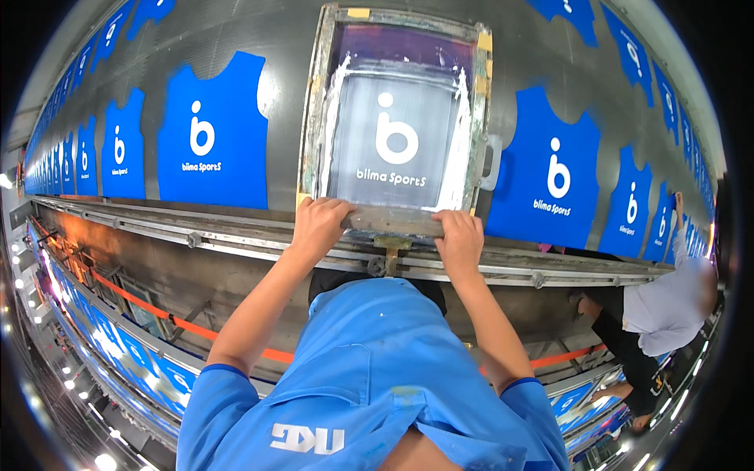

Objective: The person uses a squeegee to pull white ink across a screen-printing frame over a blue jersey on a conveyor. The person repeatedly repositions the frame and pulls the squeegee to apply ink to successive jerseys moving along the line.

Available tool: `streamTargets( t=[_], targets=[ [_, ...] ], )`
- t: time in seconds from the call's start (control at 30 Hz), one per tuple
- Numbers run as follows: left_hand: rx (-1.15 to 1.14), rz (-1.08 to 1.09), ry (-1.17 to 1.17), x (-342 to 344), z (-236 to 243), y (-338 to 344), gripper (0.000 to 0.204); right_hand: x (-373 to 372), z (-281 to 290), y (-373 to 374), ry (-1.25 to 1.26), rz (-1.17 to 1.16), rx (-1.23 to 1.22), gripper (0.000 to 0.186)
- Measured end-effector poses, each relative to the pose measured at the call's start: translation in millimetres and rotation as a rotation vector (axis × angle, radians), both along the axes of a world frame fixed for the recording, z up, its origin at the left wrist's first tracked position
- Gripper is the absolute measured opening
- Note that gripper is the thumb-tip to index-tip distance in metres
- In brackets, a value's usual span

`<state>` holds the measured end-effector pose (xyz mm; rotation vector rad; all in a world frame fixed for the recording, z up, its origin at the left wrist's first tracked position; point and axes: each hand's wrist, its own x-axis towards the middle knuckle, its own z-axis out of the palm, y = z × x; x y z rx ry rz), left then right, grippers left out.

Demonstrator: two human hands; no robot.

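Note:
A screen printing frame (pixel 483 94) with worn, paint-stained edges lies flat on the dark table in front of me. Its mesh (pixel 393 192) shows a white rounded logo with lettering below, and white ink is smeared along the sides. My left hand (pixel 318 224) is closed over the near left corner of the frame, thumb on top. At the near right corner my right hand (pixel 461 235) grips the same edge, fingers bent over it. Blue cut shirt panels with the white print lie on either side, one left (pixel 212 149) and one right (pixel 550 169).
The long dark printing table (pixel 290 102) carries rows of blue panels both ways. A metal rail (pixel 236 239) runs along its near edge. Behind me are an orange strip (pixel 192 326) and another table of blue panels. A person in a grey top (pixel 667 302) stands at the right.

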<state>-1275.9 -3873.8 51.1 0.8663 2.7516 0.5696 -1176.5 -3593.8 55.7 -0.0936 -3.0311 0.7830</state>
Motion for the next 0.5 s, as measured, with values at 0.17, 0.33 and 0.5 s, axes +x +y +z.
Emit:
streamTargets(
  t=[0.17,0.33,0.5],
  targets=[
    [-0.087,-0.073,-0.107,-75,12,23,0.019,-65,4,33,-0.049,0.03,0.096,0.031],
    [-0.146,-0.094,-0.095,-231,7,82,0.029,-213,15,89,-0.163,-0.001,0.211,0.041],
    [-0.155,-0.109,-0.09,-306,6,116,0.044,-277,16,114,-0.239,-0.069,0.132,0.048]
  ],
)
